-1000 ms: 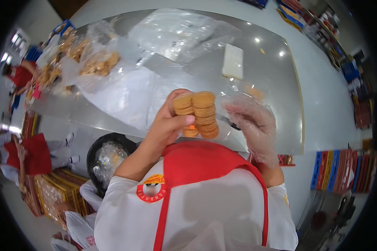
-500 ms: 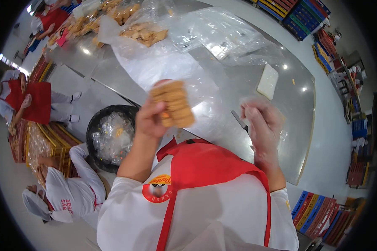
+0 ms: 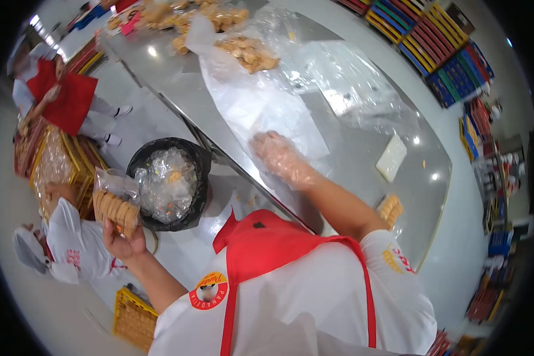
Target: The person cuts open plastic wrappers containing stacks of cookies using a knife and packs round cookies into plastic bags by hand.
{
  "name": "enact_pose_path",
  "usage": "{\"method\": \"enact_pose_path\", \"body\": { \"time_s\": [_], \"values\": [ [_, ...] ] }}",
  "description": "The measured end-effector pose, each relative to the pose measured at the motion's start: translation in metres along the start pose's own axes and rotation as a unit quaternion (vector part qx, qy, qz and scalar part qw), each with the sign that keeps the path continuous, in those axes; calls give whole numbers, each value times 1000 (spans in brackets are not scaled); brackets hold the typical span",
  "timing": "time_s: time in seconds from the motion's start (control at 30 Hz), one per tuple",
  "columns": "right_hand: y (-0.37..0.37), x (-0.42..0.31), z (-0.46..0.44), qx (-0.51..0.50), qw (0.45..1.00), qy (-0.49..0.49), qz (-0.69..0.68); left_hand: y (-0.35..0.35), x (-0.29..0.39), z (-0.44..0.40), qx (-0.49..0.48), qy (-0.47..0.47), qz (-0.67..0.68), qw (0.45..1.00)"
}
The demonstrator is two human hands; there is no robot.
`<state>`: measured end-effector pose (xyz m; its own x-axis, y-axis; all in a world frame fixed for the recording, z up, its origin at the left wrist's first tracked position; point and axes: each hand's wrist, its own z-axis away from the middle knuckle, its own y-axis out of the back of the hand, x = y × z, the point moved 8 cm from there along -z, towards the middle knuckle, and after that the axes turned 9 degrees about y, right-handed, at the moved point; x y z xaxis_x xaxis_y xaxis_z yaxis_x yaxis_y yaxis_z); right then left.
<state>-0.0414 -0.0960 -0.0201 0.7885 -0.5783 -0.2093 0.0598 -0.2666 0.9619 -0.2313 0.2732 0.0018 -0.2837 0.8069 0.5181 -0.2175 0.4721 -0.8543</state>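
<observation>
My bare left hand [image 3: 124, 238] is closed on the lower end of a clear bag of biscuits [image 3: 117, 210], held out at the left beside the bin. The biscuits sit in a row, and the bag's loose top stands above them. My right hand [image 3: 282, 159], in a clear plastic glove, reaches across over the white plastic sheet [image 3: 279, 113] near the table's edge. Its fingers are loosely bent, with nothing visible in them. By my right forearm, another row of biscuits [image 3: 390, 209] lies on the metal table [image 3: 362, 157]. The knife is not visible now.
A black-lined bin [image 3: 203, 172] full of clear plastic stands left of the table. A white rectangular slab [image 3: 391, 158], clear plastic bags [image 3: 362, 95] and heaped baked pieces [image 3: 249, 53] lie on the table. Two people work at the left near stacked crates [image 3: 71, 178].
My left hand has swung left and outward with the bagged biscuits. My right hand has moved from the right side across to the white sheet. The view has shifted.
</observation>
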Motion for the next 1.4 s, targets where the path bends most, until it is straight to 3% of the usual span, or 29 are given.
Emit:
{"method": "enact_pose_path", "body": {
  "time_s": [0.07,0.13,0.27,0.33,0.5,0.57,0.67,0.77,0.9,0.93,0.97,1.07,1.17,1.2,1.23,1.27,1.4],
  "values": [
    [14,-11,7,86,993,82,-17,-4,-12,6,-4,40,37,998],
    [-3,-2,9,163,981,102,0,-22,-2,11,-19,31,50,998],
    [-21,13,1,143,989,26,-43,-75,15,29,-6,6,63,998],
    [-20,11,6,183,981,45,-39,-87,27,45,24,-21,34,999],
    [-25,18,9,204,977,29,-49,-87,39,74,3,-50,37,998],
    [-18,13,11,186,981,25,-42,-70,44,85,38,-64,55,996],
    [-25,48,13,279,930,-59,-232,-45,63,97,80,-98,59,990],
    [-9,67,-8,248,910,-169,-285,-8,83,99,76,-103,60,990],
    [56,-26,-76,236,911,-74,-329,-23,106,52,-2,-30,36,999],
    [75,-73,-89,244,912,42,-327,-24,107,35,-15,5,62,998],
    [94,-120,-97,213,883,159,-387,-31,106,18,-21,29,35,999],
    [112,-201,-106,40,812,269,-517,-49,89,-28,-49,87,-54,994],
    [140,-203,-102,152,820,255,-489,-44,39,-77,-116,193,-36,974],
    [142,-194,-101,200,844,220,-447,-45,14,-88,-204,271,22,941],
    [146,-184,-102,245,864,183,-401,-40,-4,-102,-125,240,-96,958],
    [149,-176,-95,283,880,146,-352,-64,-28,-102,-82,260,-104,957],
    [150,-149,-62,375,900,-19,-221,-125,-92,-102,-188,344,-135,910]
  ]
}}
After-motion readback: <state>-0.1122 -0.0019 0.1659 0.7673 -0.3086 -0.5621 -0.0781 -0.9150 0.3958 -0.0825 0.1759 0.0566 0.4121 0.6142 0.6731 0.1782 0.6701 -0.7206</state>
